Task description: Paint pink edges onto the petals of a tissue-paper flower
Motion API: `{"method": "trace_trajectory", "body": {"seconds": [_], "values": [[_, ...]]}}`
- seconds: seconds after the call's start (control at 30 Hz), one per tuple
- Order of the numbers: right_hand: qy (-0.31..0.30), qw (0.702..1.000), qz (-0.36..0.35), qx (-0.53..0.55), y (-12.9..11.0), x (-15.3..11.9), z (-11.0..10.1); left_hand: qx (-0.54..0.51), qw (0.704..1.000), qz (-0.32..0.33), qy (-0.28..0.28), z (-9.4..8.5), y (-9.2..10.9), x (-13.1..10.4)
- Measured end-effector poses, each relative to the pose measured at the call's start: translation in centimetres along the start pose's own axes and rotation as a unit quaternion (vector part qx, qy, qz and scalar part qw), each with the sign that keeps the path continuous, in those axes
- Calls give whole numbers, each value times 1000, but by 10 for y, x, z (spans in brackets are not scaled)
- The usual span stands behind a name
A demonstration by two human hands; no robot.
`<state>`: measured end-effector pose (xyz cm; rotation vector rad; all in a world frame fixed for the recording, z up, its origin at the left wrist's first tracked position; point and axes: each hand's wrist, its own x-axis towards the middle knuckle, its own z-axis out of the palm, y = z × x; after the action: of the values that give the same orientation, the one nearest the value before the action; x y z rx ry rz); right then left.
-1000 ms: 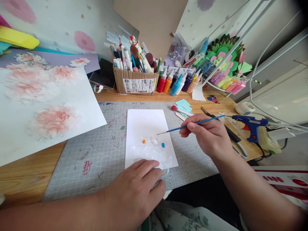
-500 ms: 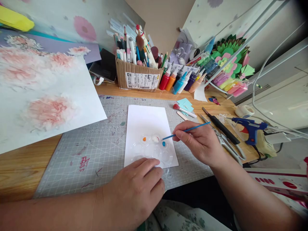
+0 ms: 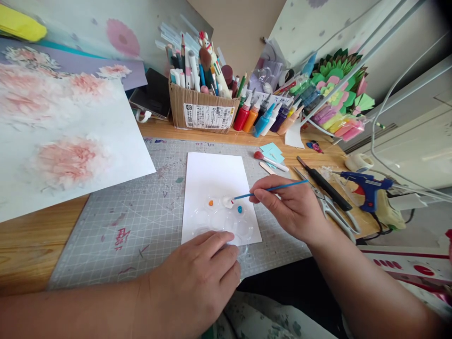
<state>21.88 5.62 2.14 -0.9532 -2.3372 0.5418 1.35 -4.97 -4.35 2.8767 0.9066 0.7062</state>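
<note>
A thin blue paintbrush (image 3: 278, 187) is pinched in my right hand (image 3: 291, 205), its tip in the white paint (image 3: 228, 203) of a clear plastic paint palette (image 3: 218, 220). A little red shows at that white paint. An orange dab (image 3: 211, 203) and a blue dab (image 3: 240, 209) sit in wells on either side. My left hand (image 3: 206, 270) curls at the palette's near rim, fingers closed on it; the thumb is hidden. Beneath the palette lies a white sheet of paper (image 3: 215, 174) on a grey cutting mat (image 3: 148, 212).
A cardboard box (image 3: 180, 110) of pens and brushes and several paint bottles (image 3: 261, 123) stand at the back. To the right lie a makeup brush (image 3: 277, 163), scissors (image 3: 334, 212), a black-handled tool (image 3: 326, 186) and a blue glue gun (image 3: 367, 186). Large flower-printed paper (image 3: 116, 179) covers the left.
My right hand has shifted slightly left, bringing the brush tip from above the blue dab into the white paint. My left hand stays at the palette.
</note>
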Motion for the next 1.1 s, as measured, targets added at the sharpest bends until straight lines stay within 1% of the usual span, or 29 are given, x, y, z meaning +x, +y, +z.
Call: {"method": "trace_trajectory", "body": {"seconds": [0.23,0.37,0.5,0.6,0.77,0.9,1.0,1.1], "values": [[8,1000,3,-1,1,2,1,0,1000,-12,6,-1,1,4],[-7,1000,18,19,1,4,1,-5,1000,-11,7,-1,-1,5],[-6,1000,22,8,1,5,2,-5,1000,-7,5,-2,0,4],[-7,1000,15,4,1,6,3,-7,1000,-4,-7,-2,1,3],[-15,1000,12,2,0,8,4,-16,1000,-13,7,-2,2,3],[-7,1000,9,-3,0,9,5,-11,1000,-18,2,-1,2,3],[-13,1000,10,15,1,9,6,-6,1000,-8,-6,-2,2,3],[-1,1000,12,4,2,10,7,-4,1000,-3,-3,-2,2,3]]}}
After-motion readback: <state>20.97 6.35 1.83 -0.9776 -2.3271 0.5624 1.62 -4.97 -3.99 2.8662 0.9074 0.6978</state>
